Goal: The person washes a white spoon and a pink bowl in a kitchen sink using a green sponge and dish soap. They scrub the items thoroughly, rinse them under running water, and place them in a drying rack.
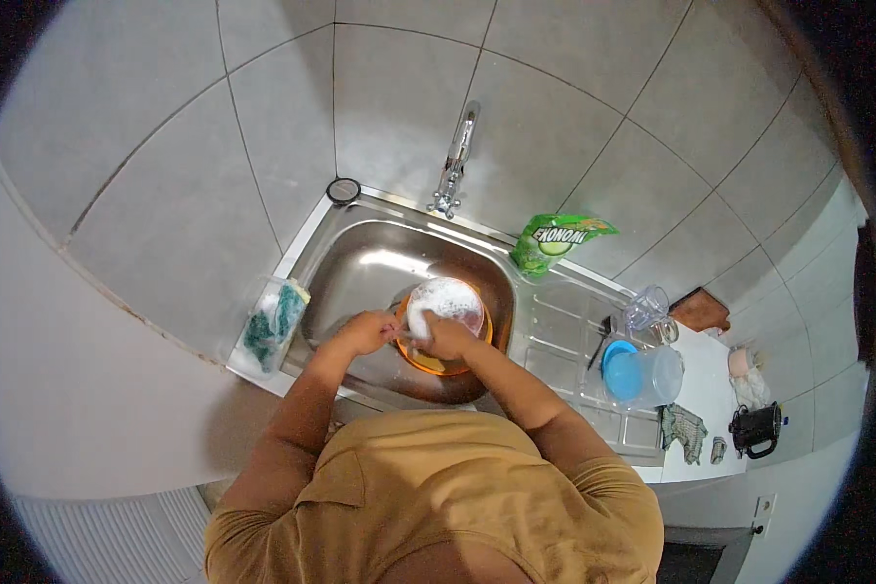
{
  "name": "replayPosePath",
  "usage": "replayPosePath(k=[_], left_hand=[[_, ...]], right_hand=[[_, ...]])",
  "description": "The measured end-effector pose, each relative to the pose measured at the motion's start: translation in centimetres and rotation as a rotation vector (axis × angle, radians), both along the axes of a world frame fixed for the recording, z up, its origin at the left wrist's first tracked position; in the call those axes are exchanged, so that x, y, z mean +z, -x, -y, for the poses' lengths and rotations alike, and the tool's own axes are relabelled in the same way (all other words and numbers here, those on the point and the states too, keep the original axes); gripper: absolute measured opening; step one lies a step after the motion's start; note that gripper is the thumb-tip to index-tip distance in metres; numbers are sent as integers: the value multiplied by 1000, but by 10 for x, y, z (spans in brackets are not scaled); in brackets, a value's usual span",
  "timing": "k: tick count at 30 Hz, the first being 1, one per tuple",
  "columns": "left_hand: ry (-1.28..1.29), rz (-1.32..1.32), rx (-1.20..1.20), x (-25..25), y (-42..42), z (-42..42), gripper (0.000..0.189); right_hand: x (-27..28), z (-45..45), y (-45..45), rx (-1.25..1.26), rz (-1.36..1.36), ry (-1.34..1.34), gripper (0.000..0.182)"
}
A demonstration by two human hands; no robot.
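Note:
Inside the stainless steel sink basin (pixel 347 270), a round vessel filled with white suds (pixel 452 296) sits within an orange bowl (pixel 438 369). My left hand (pixel 369 332) is at the orange bowl's left rim, its fingers pinched on a thin, pale item (pixel 403 334) too blurred to name. Over the front of the suds, my right hand (pixel 445 338) curls around a white, foam-covered thing (pixel 419 317), possibly a sponge. Foam and fingers hide most of what lies between the hands.
A chrome faucet (pixel 452 171) rises behind the basin. Left is a plastic container (pixel 271 328) with green scouring pads and suds. A green detergent pouch (pixel 555 241) stands behind the ribbed drainboard (pixel 555 321), which holds a clear plastic container (pixel 657 376) and blue bowl (pixel 619 365). An electric kettle (pixel 755 431) is far right.

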State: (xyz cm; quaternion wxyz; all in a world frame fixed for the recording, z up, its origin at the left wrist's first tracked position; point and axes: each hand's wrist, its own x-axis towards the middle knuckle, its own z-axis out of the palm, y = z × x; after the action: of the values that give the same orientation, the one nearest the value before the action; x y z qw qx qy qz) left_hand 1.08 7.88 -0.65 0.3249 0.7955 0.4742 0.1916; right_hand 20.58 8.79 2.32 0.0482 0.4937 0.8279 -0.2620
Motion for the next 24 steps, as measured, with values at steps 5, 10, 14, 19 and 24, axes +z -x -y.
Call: replayPosePath(k=[5,10,14,19,24], left_hand=[[72,-5,-98,-8,-3,-9,15],[-12,17,-51,-8,-2,-5,14],[44,-95,-50,-3,-4,-4,15],[84,-81,-89,-19,-2,-9,19],[93,-43,-111,-29,-4,-8,24]], right_hand=[[-18,2,-7,226,231,-100,29],[0,-1,-12,397,436,-116,25],[-9,-13,-23,391,446,-191,23],[9,-18,-21,393,406,-293,22],[29,-22,-14,373,322,-381,21]])
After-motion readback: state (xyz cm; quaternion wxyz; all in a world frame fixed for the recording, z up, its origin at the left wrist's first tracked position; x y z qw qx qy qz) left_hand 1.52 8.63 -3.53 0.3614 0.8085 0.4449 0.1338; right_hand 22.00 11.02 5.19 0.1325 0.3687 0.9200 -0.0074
